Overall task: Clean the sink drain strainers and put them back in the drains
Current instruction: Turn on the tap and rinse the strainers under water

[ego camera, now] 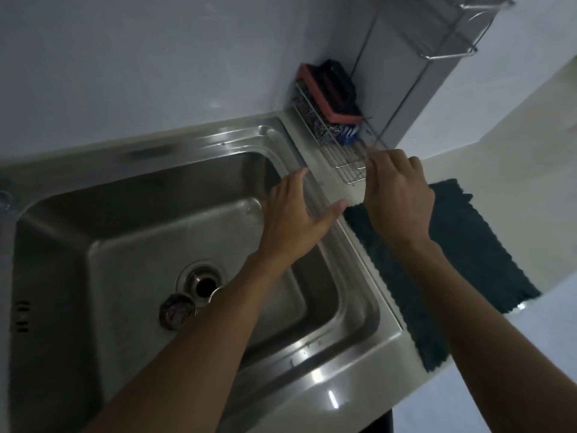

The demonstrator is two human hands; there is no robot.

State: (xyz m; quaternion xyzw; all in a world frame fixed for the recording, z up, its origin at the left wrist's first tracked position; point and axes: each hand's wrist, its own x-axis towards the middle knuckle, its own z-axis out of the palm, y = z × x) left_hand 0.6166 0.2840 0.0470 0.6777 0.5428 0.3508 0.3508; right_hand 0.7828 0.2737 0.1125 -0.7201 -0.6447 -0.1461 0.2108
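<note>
I am at the fetching-a-scrubber step, by my reading: the strainer (pixel 177 311) is out of its seat and lies on the floor of the sink (pixel 359 367), just beside the open drain (pixel 203 281) and touching its ring on the near-left side. Nothing I can see says it has been cleaned yet. Something small shows at the drain's near edge, but my forearm covers most of it and I cannot tell what it is. My left hand (pixel 296 220) hovers over the basin's right side with fingers straight and thumb spread, holding nothing. My right hand (pixel 399 195) is up at the near end of the wire rack (pixel 340 160) on the counter corner. Its knuckles face me and the fingers curl away underneath, so I cannot tell whether they have closed on the wire or on nothing. Further back in the rack sit the sponge (pixel 331 98), a wad of steel wool (pixel 321 126) and something blue, perhaps a brush (pixel 349 137). A dark cloth (pixel 468 260) lies on the counter under my right wrist. Next I judge I must reach deeper into the rack, take one scrubber cleanly without dragging the others out, then bring it down to the strainer while my left hand picks that up.
</note>
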